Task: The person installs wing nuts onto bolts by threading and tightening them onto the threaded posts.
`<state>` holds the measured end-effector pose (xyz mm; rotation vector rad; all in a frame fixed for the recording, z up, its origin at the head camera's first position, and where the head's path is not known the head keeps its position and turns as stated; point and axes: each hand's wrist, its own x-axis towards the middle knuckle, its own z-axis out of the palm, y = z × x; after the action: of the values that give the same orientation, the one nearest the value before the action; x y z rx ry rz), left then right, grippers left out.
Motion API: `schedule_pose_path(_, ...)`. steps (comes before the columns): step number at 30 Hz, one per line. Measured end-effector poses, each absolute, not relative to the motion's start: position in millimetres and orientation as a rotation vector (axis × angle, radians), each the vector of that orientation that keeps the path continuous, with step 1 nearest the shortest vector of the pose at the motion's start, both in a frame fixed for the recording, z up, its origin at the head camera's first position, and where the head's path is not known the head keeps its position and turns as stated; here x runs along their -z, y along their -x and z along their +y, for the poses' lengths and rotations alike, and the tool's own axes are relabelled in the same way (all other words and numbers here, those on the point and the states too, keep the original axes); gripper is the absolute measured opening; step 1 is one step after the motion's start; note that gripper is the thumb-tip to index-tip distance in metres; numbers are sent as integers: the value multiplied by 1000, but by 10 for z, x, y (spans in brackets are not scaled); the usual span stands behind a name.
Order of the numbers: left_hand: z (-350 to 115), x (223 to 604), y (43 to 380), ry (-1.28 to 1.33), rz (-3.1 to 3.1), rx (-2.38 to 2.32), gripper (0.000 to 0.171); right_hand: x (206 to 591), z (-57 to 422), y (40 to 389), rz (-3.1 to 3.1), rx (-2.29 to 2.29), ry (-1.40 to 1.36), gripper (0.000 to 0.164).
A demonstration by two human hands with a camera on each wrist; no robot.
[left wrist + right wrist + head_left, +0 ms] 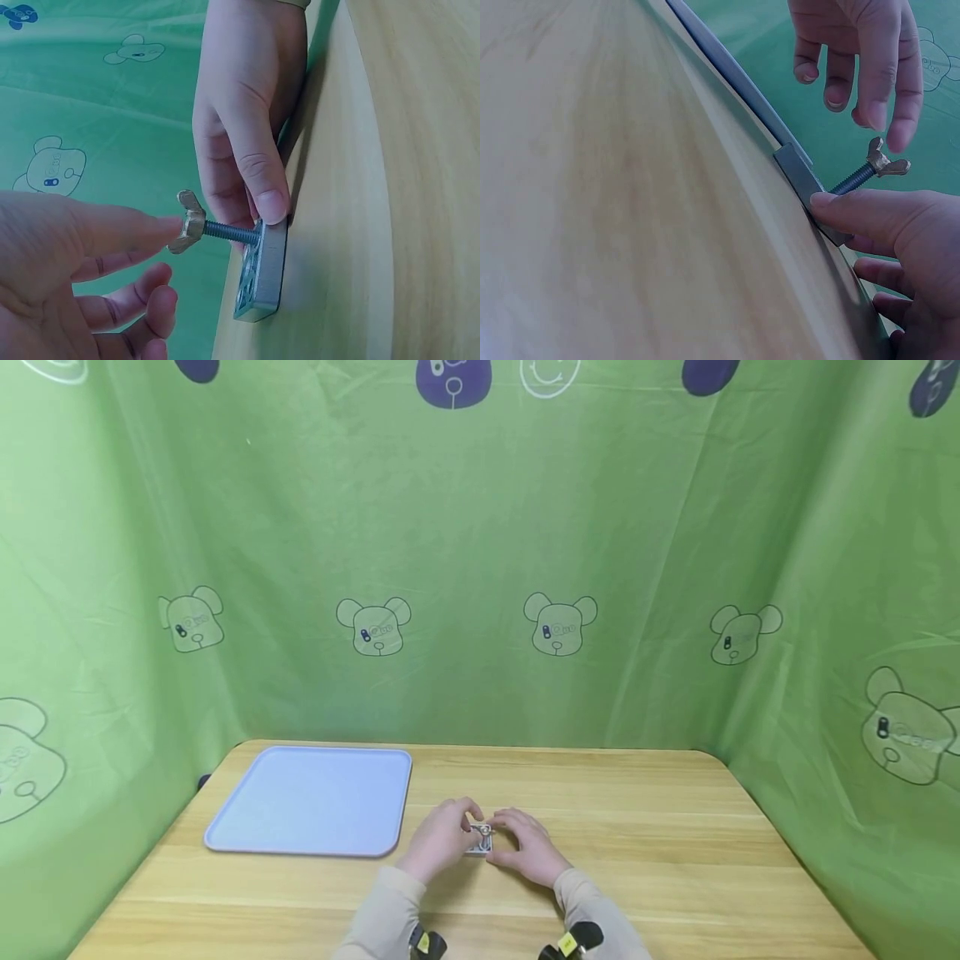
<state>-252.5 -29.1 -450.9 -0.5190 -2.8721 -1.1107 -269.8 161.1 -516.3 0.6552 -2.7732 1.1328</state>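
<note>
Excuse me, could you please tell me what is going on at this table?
A person is handling a small metal block on the wooden table. The right hand grips the block, while the left hand has its fingers at the brass-coloured wing piece of a threaded bolt standing out of it. Whether those fingers actually touch the wing piece is hard to tell. A pale blue tray lies on the table, to the person's left.

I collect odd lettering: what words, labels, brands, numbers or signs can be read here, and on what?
Nothing reads clearly.
Green curtain: lettering on bear prints, too small and blurred.
Yellow labels on black wrist devices: too small.
Metal block, wing screw: none visible.
</note>
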Motion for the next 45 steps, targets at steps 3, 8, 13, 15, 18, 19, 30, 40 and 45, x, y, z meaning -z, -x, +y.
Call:
schedule_pose_path(3, -294, 4506, 2522, 527, -2881, 1109, 18, 5168, 1612, 2698, -2775, -1134, -656, 56)
schedule_pose_path(8, -291, 4514, 2518, 530, -2913, 1084, 17, 5172, 1611, 2694, -2781, -1131, -652, 57)
schedule_pose_path(13, -290, 4508, 2512, 516, -2928, 1094, 18, 5168, 1608, 2694, -2776, -1133, -651, 56)
schedule_pose_path(15, -289, 4507, 2512, 511, -2932, 1107, 19, 5164, 1607, 2695, -2777, -1136, -646, 56)
schedule_pose_path(18, -286, 4509, 2515, 506, -2938, 1135, 22, 5159, 1609, 2693, -2779, -1138, -642, 56)
schedule_pose_path(19, -284, 4518, 2517, 508, -2938, 1144, 23, 5159, 1609, 2692, -2779, -1137, -641, 56)
schedule_pose_path(30, -260, 4593, 2530, 521, -2916, 1162, 27, 5142, 1606, 2678, -2781, -1142, -635, 55)
schedule_pose_path(40, -250, 4626, 2541, 509, -2885, 1121, 19, 5155, 1605, 2688, -2787, -1133, -635, 55)
schedule_pose_path(45, -250, 4638, 2550, 513, -2869, 1112, 17, 5161, 1606, 2693, -2785, -1138, -637, 55)
